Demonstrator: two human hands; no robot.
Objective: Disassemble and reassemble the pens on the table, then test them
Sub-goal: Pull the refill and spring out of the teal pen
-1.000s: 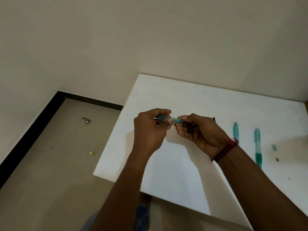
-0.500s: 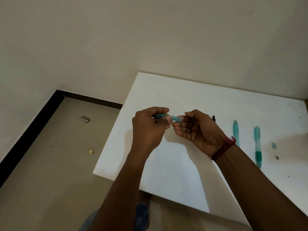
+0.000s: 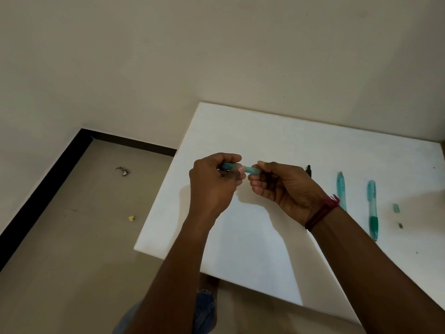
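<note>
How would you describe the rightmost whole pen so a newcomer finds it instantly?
Start at the white table, then look right of the right hand, where two teal pens lie side by side. It is the right pen: unlike the left pen, it shows a dark green grip near its near end.

We see bare forearms, a dark red thread band (image 3: 321, 214) round the right wrist, blue jeans (image 3: 204, 309) below.
</note>
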